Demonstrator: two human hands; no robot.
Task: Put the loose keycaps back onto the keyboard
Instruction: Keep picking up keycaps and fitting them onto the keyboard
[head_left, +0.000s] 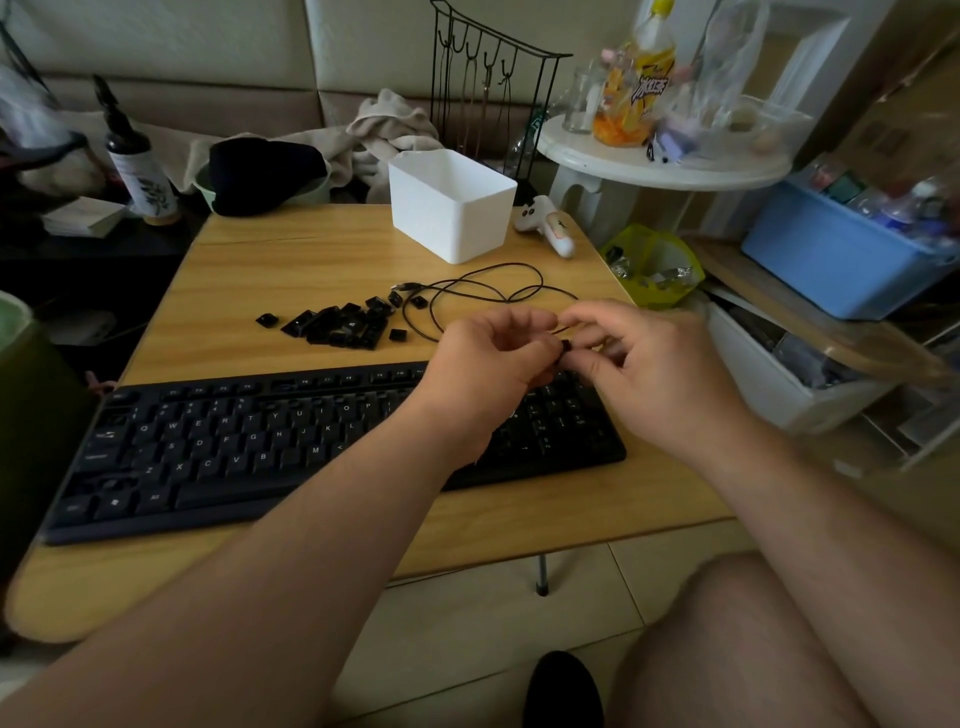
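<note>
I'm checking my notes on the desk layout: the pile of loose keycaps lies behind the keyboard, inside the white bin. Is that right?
Not quite. The pile of loose keycaps does lie behind the keyboard, but on the bare table, not inside the white bin, which stands apart, farther back. The head view shows it.

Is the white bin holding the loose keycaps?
No, the keycaps lie in a pile on the table, in front and to the left of the white bin.
</note>
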